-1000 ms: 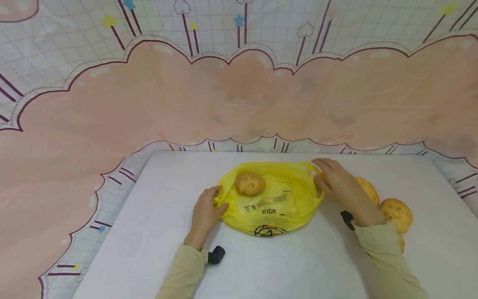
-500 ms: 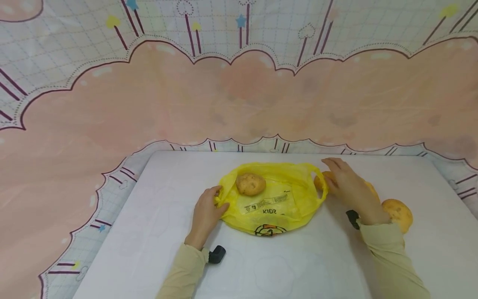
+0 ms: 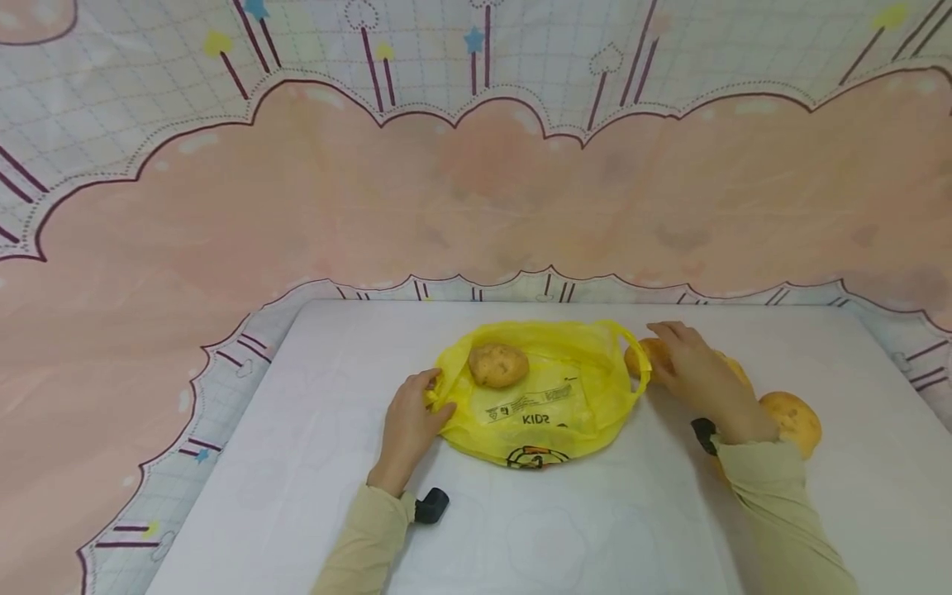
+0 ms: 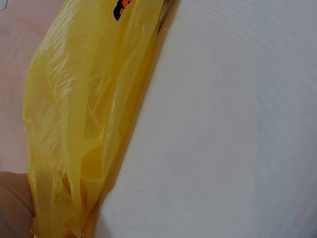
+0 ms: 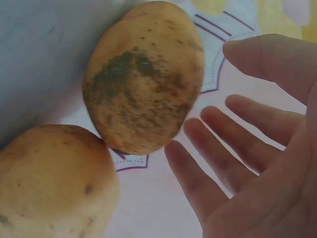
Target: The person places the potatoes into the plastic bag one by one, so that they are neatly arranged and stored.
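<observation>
Right hand (image 3: 697, 376) rightward, perhaps against potato (image 5: 143, 82)

"What is hard to see around your hands?"
"In the head view, my right hand (image 3: 690, 370) and right sleeve (image 3: 773, 504) cover parts of the potatoes (image 3: 794, 421). The small print (image 3: 521, 403) on the yellow bag (image 3: 595, 405) is too tiny for me to read."
"And at the wrists?"
"My left hand (image 4: 14, 206) is mostly cut off; the right wrist view cuts the lower potato (image 5: 54, 183) at left and bottom."
</observation>
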Action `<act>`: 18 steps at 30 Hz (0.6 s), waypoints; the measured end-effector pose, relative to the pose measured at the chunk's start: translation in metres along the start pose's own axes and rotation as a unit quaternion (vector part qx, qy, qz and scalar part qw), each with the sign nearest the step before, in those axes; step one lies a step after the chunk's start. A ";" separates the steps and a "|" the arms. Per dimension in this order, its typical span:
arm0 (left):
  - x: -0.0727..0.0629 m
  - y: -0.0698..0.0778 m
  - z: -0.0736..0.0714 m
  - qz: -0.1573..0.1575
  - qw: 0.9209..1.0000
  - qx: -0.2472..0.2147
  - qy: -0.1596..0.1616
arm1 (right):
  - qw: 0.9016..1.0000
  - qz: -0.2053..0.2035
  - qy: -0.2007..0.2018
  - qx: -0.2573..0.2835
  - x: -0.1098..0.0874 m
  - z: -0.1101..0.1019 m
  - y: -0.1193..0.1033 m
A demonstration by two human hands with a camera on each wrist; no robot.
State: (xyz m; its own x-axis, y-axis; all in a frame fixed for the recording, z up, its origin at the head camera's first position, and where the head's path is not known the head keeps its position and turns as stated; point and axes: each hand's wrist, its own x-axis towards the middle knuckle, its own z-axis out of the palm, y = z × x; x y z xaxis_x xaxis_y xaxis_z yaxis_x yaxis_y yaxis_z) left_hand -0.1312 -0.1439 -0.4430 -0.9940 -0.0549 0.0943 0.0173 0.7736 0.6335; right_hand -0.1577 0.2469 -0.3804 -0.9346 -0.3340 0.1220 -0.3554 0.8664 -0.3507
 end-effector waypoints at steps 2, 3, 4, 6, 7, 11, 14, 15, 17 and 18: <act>0.001 0.000 0.000 -0.001 1.000 -0.002 -0.001 | 1.000 0.010 -0.008 -0.004 0.001 0.002 0.003; 0.001 0.000 0.001 0.000 1.000 -0.001 -0.001 | 1.000 0.015 -0.012 -0.006 0.001 0.003 0.004; 0.001 0.000 0.001 -0.001 1.000 -0.001 0.000 | 1.000 0.016 -0.014 -0.007 0.002 0.004 0.005; 0.001 0.000 0.000 0.002 1.000 0.000 0.001 | 1.000 0.017 -0.014 -0.008 0.003 0.005 0.006; 0.001 0.000 0.000 0.004 1.000 0.001 0.002 | 1.000 0.019 -0.014 -0.008 0.003 0.006 0.007; 0.001 0.000 -0.001 0.006 1.000 0.000 0.004 | 1.000 0.015 -0.012 -0.006 0.003 0.008 0.008; 0.000 -0.001 0.000 0.006 1.000 0.001 0.004 | 1.000 0.011 -0.011 -0.006 0.003 0.010 0.009; 0.000 -0.001 0.000 0.005 1.000 0.001 0.004 | 1.000 0.009 -0.011 -0.005 0.003 0.011 0.009; 0.001 -0.001 0.001 0.004 1.000 0.002 0.004 | 1.000 0.008 -0.010 -0.005 0.003 0.011 0.009; 0.001 -0.002 0.001 0.005 1.000 0.001 0.004 | 1.000 0.010 -0.011 -0.005 0.003 0.011 0.008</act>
State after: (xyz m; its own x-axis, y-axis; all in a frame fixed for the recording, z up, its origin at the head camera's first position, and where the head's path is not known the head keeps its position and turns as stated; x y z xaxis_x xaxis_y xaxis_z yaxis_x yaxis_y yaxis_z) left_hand -0.1319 -0.1446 -0.4445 -0.9930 -0.0523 0.1062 0.0266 0.7758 0.6305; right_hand -0.1630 0.2492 -0.3935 -0.9412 -0.3243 0.0946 -0.3366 0.8769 -0.3432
